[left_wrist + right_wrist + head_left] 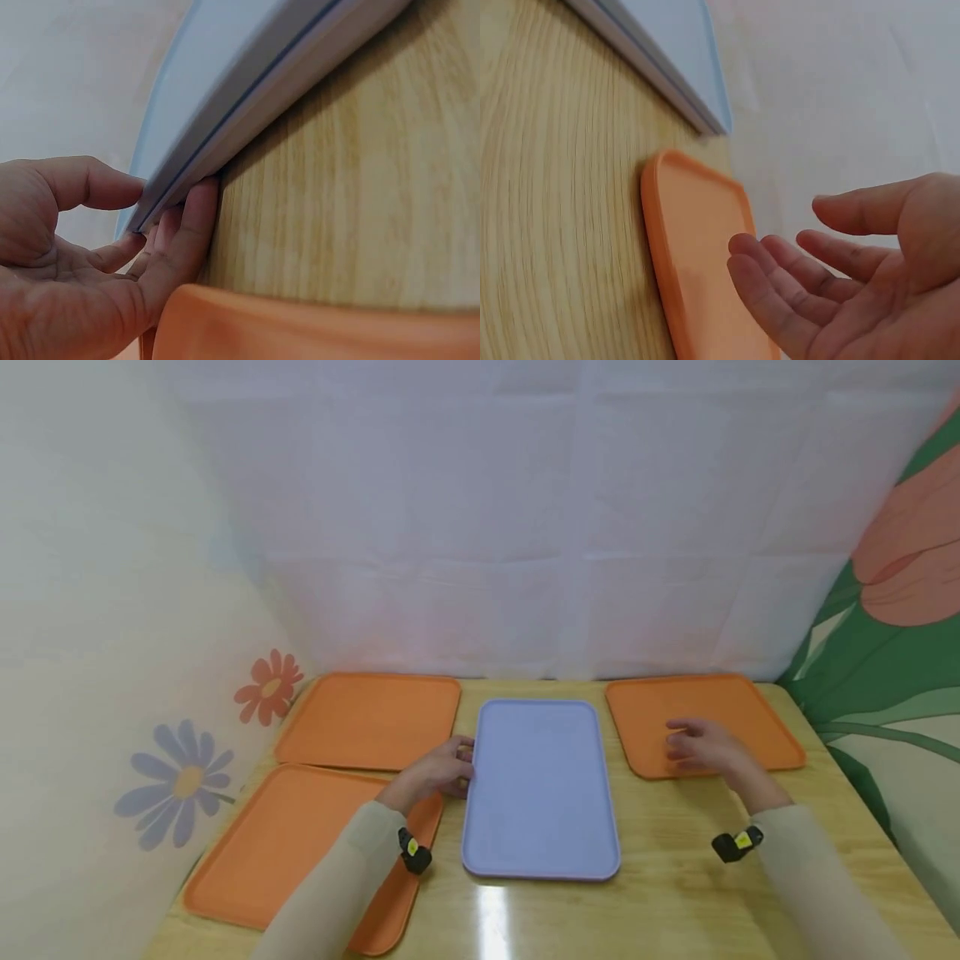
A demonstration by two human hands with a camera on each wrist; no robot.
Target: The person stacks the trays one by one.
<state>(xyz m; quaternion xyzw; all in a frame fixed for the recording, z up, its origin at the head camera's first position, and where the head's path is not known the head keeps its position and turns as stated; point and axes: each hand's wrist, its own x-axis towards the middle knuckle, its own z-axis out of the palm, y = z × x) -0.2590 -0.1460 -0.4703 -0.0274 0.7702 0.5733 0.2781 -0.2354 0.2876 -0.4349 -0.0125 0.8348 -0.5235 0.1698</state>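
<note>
Tray in blue (pixel 542 789) runs lengthwise front to back, left edge pinched by nearer left grip (pixel 437 770); right grip (pixel 703 748) relaxed, well apart

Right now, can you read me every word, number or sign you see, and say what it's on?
None that I can read.
Left yellow patch on the left black wrist device: too small to read.
Right yellow patch on the right black wrist device: too small to read.
Blue tray and orange trays: no lettering shows.
</note>
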